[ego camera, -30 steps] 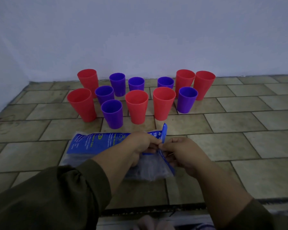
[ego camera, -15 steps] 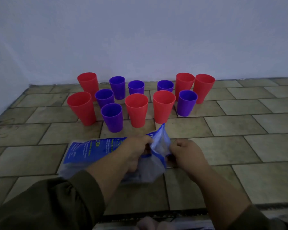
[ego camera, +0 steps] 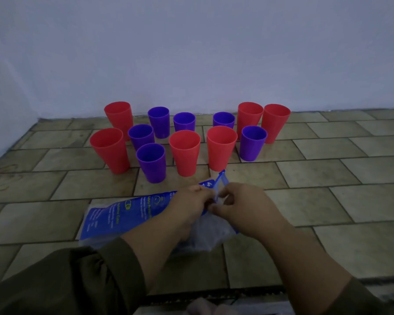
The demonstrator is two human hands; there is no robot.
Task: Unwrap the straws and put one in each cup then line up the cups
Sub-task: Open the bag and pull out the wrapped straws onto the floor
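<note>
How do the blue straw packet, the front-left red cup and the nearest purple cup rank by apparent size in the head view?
1. blue straw packet
2. front-left red cup
3. nearest purple cup
The packet lies closest to the camera, so its lead is partly nearness.

A floor of beige rectangular tiles meets a plain pale wall along its far edge and left side.

L hand, R hand: fingers curled.
</note>
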